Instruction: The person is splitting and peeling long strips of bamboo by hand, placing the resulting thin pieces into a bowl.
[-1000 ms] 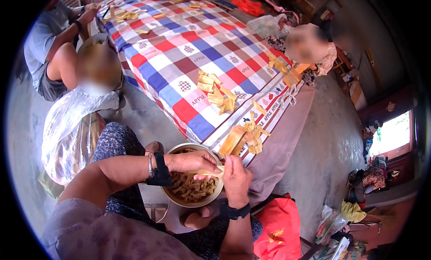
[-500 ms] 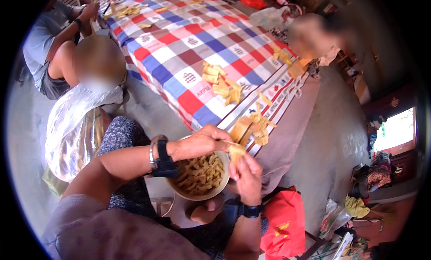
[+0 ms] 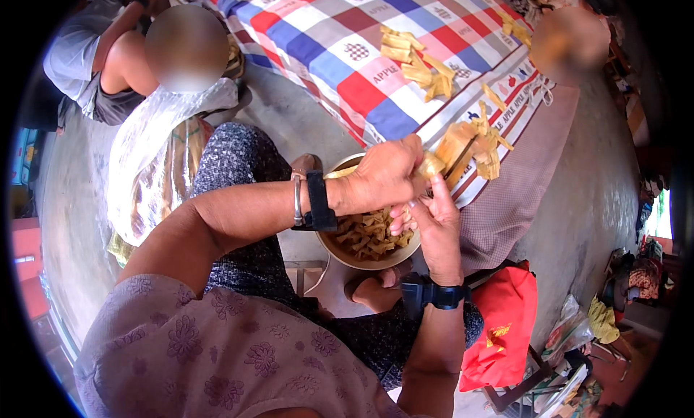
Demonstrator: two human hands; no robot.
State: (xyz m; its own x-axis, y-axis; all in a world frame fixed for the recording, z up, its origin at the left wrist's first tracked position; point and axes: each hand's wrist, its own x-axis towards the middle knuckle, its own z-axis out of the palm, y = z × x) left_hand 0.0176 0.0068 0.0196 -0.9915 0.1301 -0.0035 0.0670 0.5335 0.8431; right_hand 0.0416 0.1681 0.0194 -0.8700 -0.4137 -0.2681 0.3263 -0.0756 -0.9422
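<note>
Over the bowl my hands meet at a folded yellow strip (image 3: 432, 164), thin and papery, its material unclear. My left hand (image 3: 387, 171) is closed, pinching one end of it. The index finger of my right hand (image 3: 441, 226) touches the strip from below, its other fingers curled near my left hand and partly hidden. Beneath them the round, pale-rimmed bowl (image 3: 394, 262) holds many twisted tan pieces (image 3: 367, 237). Just beyond my hands, on the table's near corner, lie a flat yellow stack (image 3: 455, 145) and loose yellow strips (image 3: 488, 154).
A checked cloth (image 3: 325, 60) covers the table, with another yellow pile (image 3: 419, 64) on it. A clear plastic bag (image 3: 155, 172) stands on the floor at left, near a seated person (image 3: 108, 60). A red bag (image 3: 499, 328) hangs by my right arm. Another blurred figure (image 3: 570, 46) is far right.
The view has tilted down and shifted, so the table sits higher and further right. My left hand has turned over and closed further around the strip; my right fingers have spread somewhat.
</note>
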